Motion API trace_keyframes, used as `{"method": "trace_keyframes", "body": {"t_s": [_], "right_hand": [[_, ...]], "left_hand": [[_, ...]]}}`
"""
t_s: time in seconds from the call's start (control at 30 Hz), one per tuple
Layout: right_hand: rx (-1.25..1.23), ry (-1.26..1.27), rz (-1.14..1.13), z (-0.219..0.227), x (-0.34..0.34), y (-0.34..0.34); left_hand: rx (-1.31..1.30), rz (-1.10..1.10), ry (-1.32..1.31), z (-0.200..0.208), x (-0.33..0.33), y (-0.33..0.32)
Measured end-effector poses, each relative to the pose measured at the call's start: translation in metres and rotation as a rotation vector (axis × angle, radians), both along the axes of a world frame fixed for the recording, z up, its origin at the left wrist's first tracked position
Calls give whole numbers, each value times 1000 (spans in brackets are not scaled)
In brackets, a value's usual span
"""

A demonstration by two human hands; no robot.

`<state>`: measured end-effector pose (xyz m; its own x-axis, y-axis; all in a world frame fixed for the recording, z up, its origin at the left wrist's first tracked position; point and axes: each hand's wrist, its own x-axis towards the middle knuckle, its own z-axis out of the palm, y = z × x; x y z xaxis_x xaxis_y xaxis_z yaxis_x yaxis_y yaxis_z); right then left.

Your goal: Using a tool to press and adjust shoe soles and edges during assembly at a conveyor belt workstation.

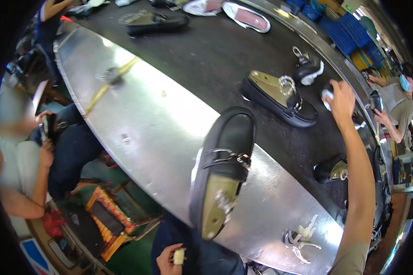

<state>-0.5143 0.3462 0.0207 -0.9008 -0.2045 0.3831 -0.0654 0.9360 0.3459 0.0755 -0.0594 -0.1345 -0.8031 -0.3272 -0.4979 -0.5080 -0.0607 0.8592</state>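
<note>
My left hand [168, 261], low in the view near my lap, is closed around a small pale yellow block [178, 255]. My right arm stretches across the dark belt, and my right hand [343, 101] has its fingers bent around a black shoe with a white part [326, 97], mostly hidden by the hand. Directly in front of me a black loafer [229, 160] with an olive insole and a silver chain lies on the metal ledge [170, 123]. Another such loafer [277, 98] rests on the belt, left of my right hand.
More shoes lie on the belt [206, 55]: a black one [332, 169] at right, a black one with white [309, 68], and white ones [248, 17] far off. A silvery tool with pale strips [303, 238] sits on the ledge. Co-workers sit left and right. A stool [106, 222] stands lower left.
</note>
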Motion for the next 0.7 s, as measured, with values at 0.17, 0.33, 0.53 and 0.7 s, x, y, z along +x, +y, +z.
{"method": "trace_keyframes", "body": {"t_s": [0.17, 0.33, 0.53, 0.7], "right_hand": [[-525, 385, 196, 32, 93, 21], [-1659, 499, 326, 66, 225, -48], [-1437, -276, 407, 75, 426, -178], [-1262, -1041, 301, 41, 500, -232]], "left_hand": [[-74, -89, 81, 8, -10, -4], [286, 56, 64, 30, -4, -10], [163, -175, 732, 124, -31, 8], [772, 75, 281, 104, -1, 41]]}}
